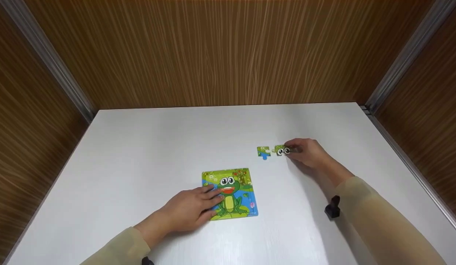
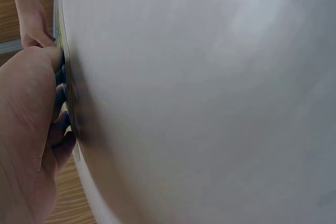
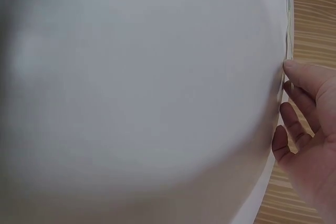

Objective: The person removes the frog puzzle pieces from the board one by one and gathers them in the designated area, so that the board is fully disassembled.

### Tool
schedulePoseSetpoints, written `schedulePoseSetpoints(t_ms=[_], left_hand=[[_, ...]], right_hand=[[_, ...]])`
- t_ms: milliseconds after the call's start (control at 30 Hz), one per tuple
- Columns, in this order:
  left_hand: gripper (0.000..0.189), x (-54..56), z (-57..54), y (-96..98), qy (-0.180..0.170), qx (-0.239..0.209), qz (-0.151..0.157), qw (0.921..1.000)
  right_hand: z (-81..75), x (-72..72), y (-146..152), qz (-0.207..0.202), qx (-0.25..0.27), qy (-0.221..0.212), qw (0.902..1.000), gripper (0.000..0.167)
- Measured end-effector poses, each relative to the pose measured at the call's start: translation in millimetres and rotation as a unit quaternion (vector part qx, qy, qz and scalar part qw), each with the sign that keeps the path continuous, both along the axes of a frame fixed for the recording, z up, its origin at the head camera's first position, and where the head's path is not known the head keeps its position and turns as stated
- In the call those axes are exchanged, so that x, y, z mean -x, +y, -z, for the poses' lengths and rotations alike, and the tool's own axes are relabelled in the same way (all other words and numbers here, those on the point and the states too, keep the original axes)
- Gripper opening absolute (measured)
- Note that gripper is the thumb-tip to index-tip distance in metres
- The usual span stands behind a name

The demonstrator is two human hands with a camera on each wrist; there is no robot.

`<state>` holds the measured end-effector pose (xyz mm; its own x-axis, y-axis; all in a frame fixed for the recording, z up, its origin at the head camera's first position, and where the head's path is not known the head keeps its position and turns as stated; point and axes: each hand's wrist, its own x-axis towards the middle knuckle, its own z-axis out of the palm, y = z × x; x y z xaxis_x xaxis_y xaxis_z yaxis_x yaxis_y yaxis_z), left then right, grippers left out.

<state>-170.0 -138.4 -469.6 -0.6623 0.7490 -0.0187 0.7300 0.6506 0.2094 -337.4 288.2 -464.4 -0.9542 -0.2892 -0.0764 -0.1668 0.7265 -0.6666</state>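
Note:
A square picture board [image 1: 246, 176] with a cartoon frog on a green and blue scene lies on the white table. My left hand [image 1: 191, 208] rests on its left side, fingers extended across the frog. Farther back and to the right, my right hand [image 1: 309, 152] pinches a jigsaw piece [image 1: 280, 148] showing the frog's eyes, thumb and fingertips at its right end. Just left of that piece lies a green and blue jigsaw piece [image 1: 264, 151] with a blue tab pointing toward me. In the right wrist view the thumb [image 3: 304, 74] and fingers sit low at the tabletop.
The white tabletop [image 1: 158, 147] stretches out around the board and pieces. A brown wood-grain panel [image 1: 228, 55] rises behind it, with similar panels and metal edge strips [image 1: 404, 51] on both sides. Black wrist mounts [image 1: 332, 208] sit at the sleeves.

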Motion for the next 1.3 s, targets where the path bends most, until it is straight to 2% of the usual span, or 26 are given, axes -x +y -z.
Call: schedulePoseSetpoints(t_ms=[100, 500, 967, 1100, 1300], left_hand=[[0.052, -0.2, -0.1, 0.3, 0.005, 0.003, 0.001, 1.0], [0.052, 1.0, 0.2, 0.3, 0.001, 0.009, -0.001, 1.0], [0.051, 1.7, 2.2, 1.8, 0.011, 0.011, 0.003, 0.9999], [0.051, 2.1, 2.4, 1.6, 0.005, 0.01, 0.004, 0.9999], [0.052, 1.5, 1.6, 0.8, -0.003, 0.01, 0.004, 0.9999]], right_hand=[[0.0, -0.1, 5.3, -0.005, -0.005, 0.009, 0.9999, 0.04], [-0.4, -1.4, 8.6, 0.01, -0.012, -0.011, 0.9998, 0.042], [-8.8, -8.3, 13.1, 0.029, 0.01, -0.036, 0.9989, 0.048], [-17.2, -13.7, 9.4, 0.021, 0.017, -0.02, 0.9994, 0.047], [-33.2, -23.7, -11.2, -0.026, 0.039, 0.003, 0.9989, 0.043]])
